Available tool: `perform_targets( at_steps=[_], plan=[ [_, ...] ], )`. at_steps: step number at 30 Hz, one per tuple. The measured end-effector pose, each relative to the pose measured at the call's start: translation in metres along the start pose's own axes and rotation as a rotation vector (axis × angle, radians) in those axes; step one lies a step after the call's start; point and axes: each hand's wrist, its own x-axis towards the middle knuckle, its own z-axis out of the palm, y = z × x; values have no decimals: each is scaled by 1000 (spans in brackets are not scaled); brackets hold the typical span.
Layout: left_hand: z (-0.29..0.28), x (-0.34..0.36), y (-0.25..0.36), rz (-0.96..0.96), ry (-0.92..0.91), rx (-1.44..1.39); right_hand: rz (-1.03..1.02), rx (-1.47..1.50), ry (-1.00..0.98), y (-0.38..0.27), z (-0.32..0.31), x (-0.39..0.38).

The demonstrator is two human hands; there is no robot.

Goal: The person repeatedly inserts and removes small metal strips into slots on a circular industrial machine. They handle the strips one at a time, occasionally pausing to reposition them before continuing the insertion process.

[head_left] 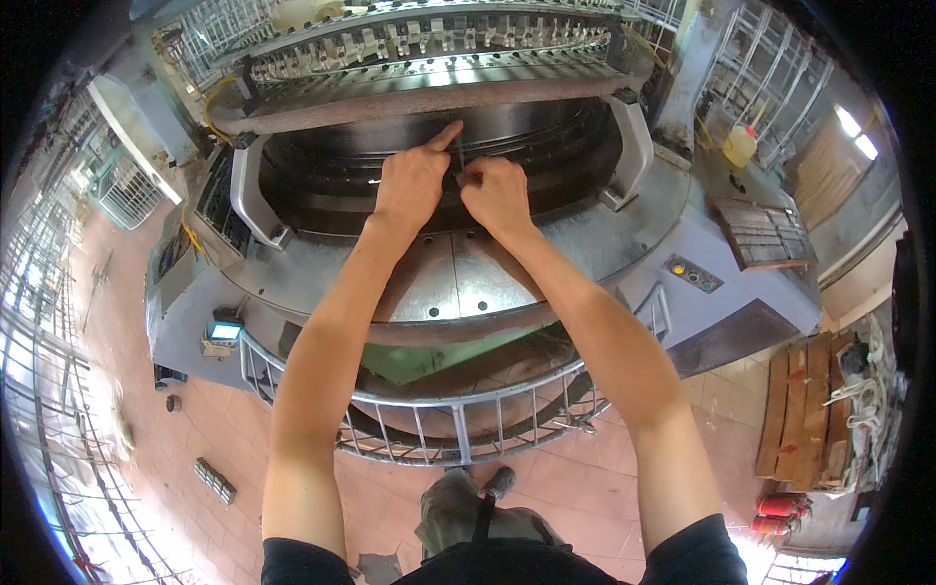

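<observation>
Head view: left hand (414,185) and right hand (497,195) inside a round machine (312,278)

Left index finger points forward toward a curved metal band (526,122) just ahead of both hands; the other fingers curl. Right hand, close beside, has its fingers bunched as if pinching. Whether either hand holds anything, I cannot tell.

A slip might scrape knuckles on metal edges, or drop a small part into the dark recess around the hands; if the machine turned, fingers could be caught. The machine is grey and worn, with a shiny bed nearer than the hands and pale brackets (252,195) either side.
</observation>
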Motion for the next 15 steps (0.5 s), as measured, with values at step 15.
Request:
perform_targets(
  at_steps=[15],
  plan=[
    [-32, 29, 15, -180, -55, 164, -75, 13, 324, 18, 43, 52]
  ],
)
